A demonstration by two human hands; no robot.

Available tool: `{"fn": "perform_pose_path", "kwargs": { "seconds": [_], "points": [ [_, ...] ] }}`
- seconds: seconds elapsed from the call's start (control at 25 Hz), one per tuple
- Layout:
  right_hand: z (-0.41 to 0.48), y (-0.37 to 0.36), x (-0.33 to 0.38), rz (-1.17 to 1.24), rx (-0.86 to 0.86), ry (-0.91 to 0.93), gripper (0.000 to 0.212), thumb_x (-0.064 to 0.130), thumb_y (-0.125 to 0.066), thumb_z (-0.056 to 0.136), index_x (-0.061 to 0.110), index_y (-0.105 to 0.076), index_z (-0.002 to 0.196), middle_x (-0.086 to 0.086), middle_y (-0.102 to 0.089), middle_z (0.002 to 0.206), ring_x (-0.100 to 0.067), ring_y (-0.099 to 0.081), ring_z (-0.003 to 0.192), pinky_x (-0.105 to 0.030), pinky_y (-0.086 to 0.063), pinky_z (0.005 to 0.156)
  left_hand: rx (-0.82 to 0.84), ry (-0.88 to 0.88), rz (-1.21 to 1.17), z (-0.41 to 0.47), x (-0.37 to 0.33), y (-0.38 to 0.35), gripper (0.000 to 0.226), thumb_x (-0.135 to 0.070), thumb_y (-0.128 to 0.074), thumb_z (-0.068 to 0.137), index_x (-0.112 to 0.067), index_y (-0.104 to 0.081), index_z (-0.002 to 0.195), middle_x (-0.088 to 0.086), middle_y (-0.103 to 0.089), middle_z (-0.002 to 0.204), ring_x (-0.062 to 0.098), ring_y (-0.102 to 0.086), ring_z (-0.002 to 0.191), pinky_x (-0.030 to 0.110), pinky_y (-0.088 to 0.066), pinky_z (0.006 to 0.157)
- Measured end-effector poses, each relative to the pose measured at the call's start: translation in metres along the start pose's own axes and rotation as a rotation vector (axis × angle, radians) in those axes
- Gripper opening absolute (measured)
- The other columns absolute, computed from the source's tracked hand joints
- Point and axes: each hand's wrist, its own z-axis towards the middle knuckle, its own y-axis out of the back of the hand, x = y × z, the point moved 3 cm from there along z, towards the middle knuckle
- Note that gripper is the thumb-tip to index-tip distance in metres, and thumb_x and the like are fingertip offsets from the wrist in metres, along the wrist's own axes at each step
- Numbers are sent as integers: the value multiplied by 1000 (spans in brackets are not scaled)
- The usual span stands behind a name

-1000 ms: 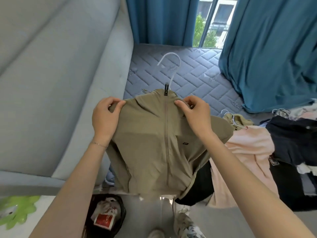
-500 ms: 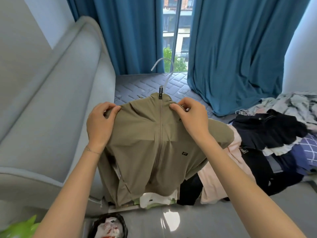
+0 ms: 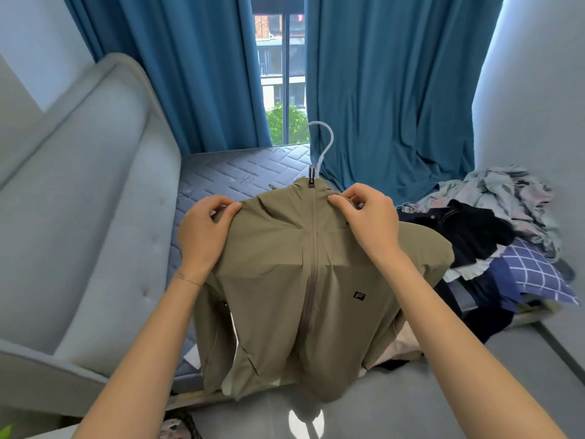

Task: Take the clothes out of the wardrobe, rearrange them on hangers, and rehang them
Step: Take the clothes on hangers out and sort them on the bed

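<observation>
An olive zip-up jacket hangs in front of me on a white hanger; only the hanger's hook shows above the collar. My left hand pinches the jacket's left shoulder. My right hand pinches the right shoulder beside the zipper. The jacket is zipped to the top, with a small dark logo on the chest. Its hem drapes over the edge of the bed.
A grey quilted mattress lies behind the jacket, with a padded grey headboard on the left. A pile of dark, checked and patterned clothes covers the bed's right side. Blue curtains frame a window. Grey floor lies below.
My view has tilted up, showing more curtain, window and clothes pile. Both hands keep hold of the jacket's shoulders, and the jacket has stayed raised in front of me.
</observation>
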Motion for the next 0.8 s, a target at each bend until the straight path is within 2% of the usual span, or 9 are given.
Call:
{"fn": "perform_pose_path", "kwargs": {
  "seconds": [0.12,0.32,0.44,0.6,0.8],
  "points": [
    [18,35,-48,-13,24,-3,29,47,-69,82,21,-64,73,7,-60,67,-14,-54,68,-33,-40,62,29,21,-15,-14,-27,-57,18,-41,-62,91,-27,-68,81,-12,-68,86,4,-57,83,26,-42,68],
    [51,77,-124,-73,59,-18,28,48,-68,82,22,-64,73,8,-61,67,-13,-57,69,-36,-45,66,81,93,-58,-33,-63,-147,16,-39,-62,92,-31,-66,79,-15,-65,82,3,-55,82,24,-36,64],
    [74,90,-153,-108,67,-6,27,47,-68,82,22,-64,73,7,-63,69,-14,-58,72,-38,-47,67,114,143,-116,-35,-71,-191,19,-38,-62,92,-37,-63,73,-17,-65,79,5,-57,81,28,-40,67],
    [112,84,-185,-138,86,3,25,45,-69,83,22,-65,75,7,-63,69,-15,-58,73,-38,-46,68,158,203,-144,-21,-65,-244,22,-41,-60,93,-31,-64,73,-13,-66,78,7,-56,72,31,-42,63],
    [154,41,-239,-159,134,-46,24,45,-69,83,23,-65,76,7,-63,70,-17,-59,75,-37,-47,68,219,255,-131,14,-28,-308,22,-40,-60,93,-26,-67,78,-10,-66,80,12,-56,74,32,-42,65]
  ]
}}
